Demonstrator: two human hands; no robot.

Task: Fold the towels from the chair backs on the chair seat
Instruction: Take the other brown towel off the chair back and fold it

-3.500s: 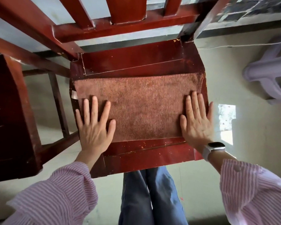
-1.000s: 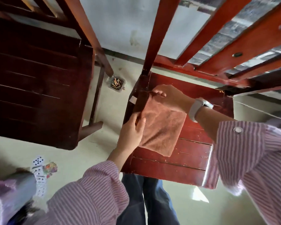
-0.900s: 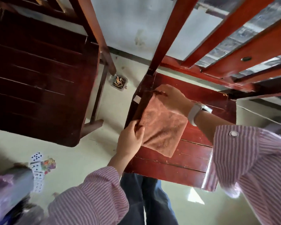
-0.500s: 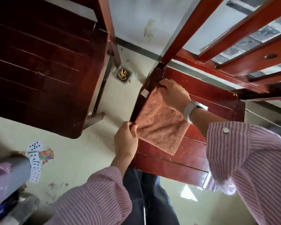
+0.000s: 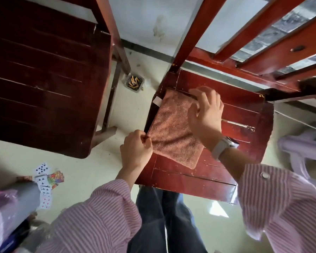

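A pinkish-brown towel (image 5: 173, 130), folded to a small square, lies on the left half of a red wooden chair seat (image 5: 241, 115). My left hand (image 5: 136, 149) pinches the towel's near left corner at the seat's edge, fingers curled. My right hand (image 5: 205, 111) lies over the towel's right side, with fingertips curled at its far edge; whether they grip the cloth is hidden. A white tag (image 5: 156, 101) sticks out at the towel's far left corner. The chair's back slats (image 5: 248, 31) rise behind the seat.
A second dark wooden chair (image 5: 44, 70) stands to the left. A small tray of cigarette butts (image 5: 134, 83) sits on the floor between the chairs. Playing cards (image 5: 46, 179) lie on the floor at left. A pale plastic stool (image 5: 305, 148) is at right.
The towel, earlier spread wide under both flat palms, is now folded smaller at the seat's left. My left hand went from touching its edge to pinching the corner; my right hand shifted toward the towel's right side.
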